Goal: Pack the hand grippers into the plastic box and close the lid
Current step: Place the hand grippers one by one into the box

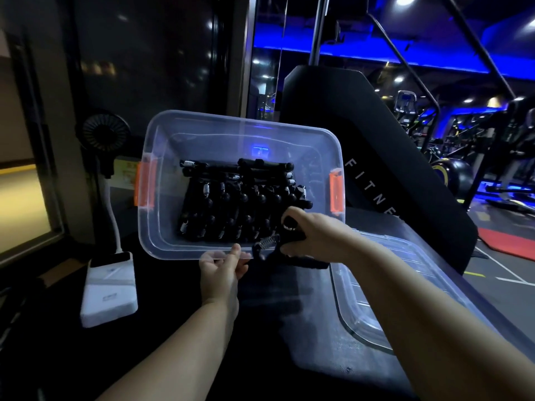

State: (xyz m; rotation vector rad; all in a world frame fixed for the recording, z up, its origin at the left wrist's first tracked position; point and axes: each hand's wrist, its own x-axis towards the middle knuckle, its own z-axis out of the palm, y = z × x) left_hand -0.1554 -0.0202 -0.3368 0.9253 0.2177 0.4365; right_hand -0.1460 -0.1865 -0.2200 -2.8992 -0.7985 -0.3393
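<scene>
Head view shows a clear plastic box [162, 140] tilted toward the camera, with an orange latch [144, 184] at its 9 o'clock side and another orange latch [336, 193] at its 3 o'clock side. Many black hand grippers [231, 204] with metal springs lie packed together on the bottom of the box. The left hand [221, 269] is at the 6 o'clock edge of the box, and its grip is closed on the near rim, thumb on top. The right hand [315, 237] is at about 5 o'clock of the box, and its grip is clamped around one more black hand gripper [267, 247], which is at the near rim, partly over the edge; its spring points toward 9 o'clock. The transparent lid [390, 299] lies flat on the dark bench [260, 342] at 4 o'clock from the box, apart from it. At 8 o'clock from the box a white power bank [110, 290] lies on the bench, and a small black fan [102, 134] stands at 9 o'clock
</scene>
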